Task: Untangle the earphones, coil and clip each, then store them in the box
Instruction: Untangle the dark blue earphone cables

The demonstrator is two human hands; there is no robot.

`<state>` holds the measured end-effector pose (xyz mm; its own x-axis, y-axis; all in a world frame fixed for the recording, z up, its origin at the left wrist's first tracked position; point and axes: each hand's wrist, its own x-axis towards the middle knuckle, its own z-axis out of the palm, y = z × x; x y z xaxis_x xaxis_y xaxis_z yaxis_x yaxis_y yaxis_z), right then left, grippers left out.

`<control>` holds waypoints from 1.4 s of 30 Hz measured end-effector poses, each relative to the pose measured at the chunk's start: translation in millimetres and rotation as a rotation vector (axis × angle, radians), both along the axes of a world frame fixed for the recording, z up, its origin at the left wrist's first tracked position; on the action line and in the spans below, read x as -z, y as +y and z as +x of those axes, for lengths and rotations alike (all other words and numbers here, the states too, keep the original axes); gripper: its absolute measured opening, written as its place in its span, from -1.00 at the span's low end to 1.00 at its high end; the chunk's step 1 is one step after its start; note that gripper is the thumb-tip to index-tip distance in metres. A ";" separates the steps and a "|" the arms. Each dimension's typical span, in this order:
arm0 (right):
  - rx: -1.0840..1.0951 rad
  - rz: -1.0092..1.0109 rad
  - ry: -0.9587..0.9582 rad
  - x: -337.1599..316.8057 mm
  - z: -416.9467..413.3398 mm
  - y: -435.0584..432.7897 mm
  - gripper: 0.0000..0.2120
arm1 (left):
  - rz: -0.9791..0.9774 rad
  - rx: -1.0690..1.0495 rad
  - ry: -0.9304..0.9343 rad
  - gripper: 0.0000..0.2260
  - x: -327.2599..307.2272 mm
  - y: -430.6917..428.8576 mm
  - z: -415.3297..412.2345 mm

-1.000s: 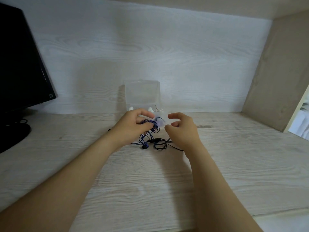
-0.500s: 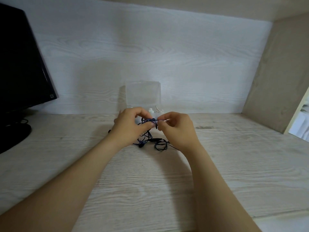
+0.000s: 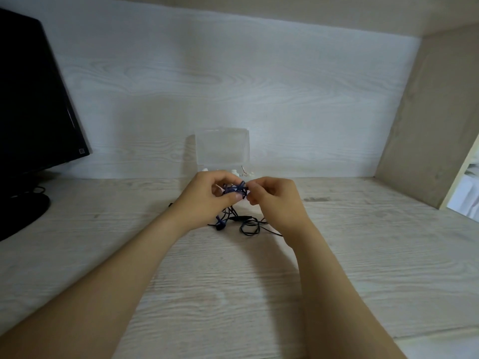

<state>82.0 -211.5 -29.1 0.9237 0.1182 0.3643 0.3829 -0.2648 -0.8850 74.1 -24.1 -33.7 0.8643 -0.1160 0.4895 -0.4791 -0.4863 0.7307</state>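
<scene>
Both pinching: left hand [image 3: 207, 195] and right hand [image 3: 274, 200] grasp tangled earphones [image 3: 237, 193] lifted off desk [image 3: 233, 281] to pick knot apart, box [image 3: 222, 149] waiting open behind.

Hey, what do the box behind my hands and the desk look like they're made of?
Box: probably clear plastic, slightly frosted; the wall shows through it. Desk: pale matte wood-grain surface, likely laminate, though real wood cannot be ruled out.
</scene>
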 end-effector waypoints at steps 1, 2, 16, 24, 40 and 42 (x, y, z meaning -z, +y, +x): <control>0.008 0.009 0.017 -0.4 0.6 0.7 -0.76 | -0.004 0.002 0.012 -0.80 1.3 -0.1 0.7; 0.017 0.013 0.033 -0.3 1.2 1.4 -0.73 | -0.001 0.004 0.023 -0.78 3.0 -0.3 1.8; 0.026 0.170 0.238 -4.2 -4.8 -5.3 -0.72 | -0.038 0.033 0.021 -0.85 -3.2 -9.8 -7.3; 0.075 0.171 0.334 -6.1 -7.6 -2.9 -0.82 | -0.226 -0.125 -0.061 -0.81 -3.5 -3.7 -1.8; 0.256 0.210 0.284 -7.2 -9.9 -4.6 -0.71 | -1.074 -0.102 0.361 -0.74 -6.9 3.5 13.9; 0.253 0.249 0.285 -8.0 -9.5 -5.7 -0.76 | -1.089 -0.054 0.433 -0.68 -8.6 3.8 13.2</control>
<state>72.5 -217.2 -21.1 0.9799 -0.1828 0.0804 0.0658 -0.0848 -0.9942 87.3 -20.2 -25.1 0.9740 0.2246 -0.0285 -0.0863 0.4847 0.8704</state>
